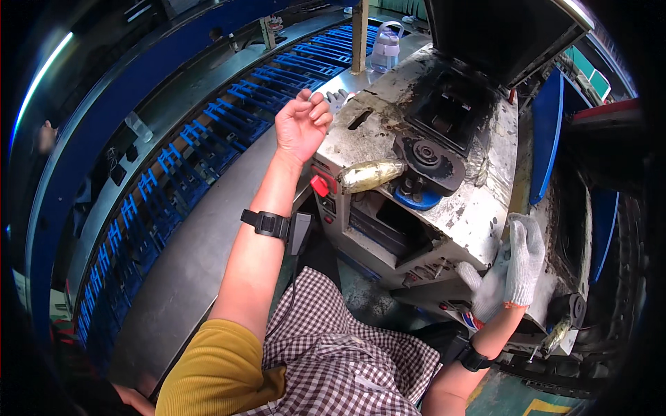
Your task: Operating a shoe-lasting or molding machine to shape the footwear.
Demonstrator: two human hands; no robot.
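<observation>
My bare left hand (303, 130) is raised above the near left edge of the worn, off-white machine (378, 114). Its fingers are curled in toward the palm; whether anything small sits in the fingertips does not show. My right hand (525, 263) wears a white knit glove with an orange cuff, low beside the machine's right front corner. A second white glove (482, 295) bunches against it, and the gloved fingers look closed on it, though the contact is partly hidden. Near my left hand are grey finger-like shapes (338, 97), too small to name.
On the machine top, a handle wrapped in yellowish tape (371, 175) juts from a dark round mechanism (429, 156). A red switch (320, 185) is on its front. At the back a black lid (510, 38) stands raised. A blue slatted conveyor (201, 139) curves along the left, and a clear bottle (386, 48) stands behind.
</observation>
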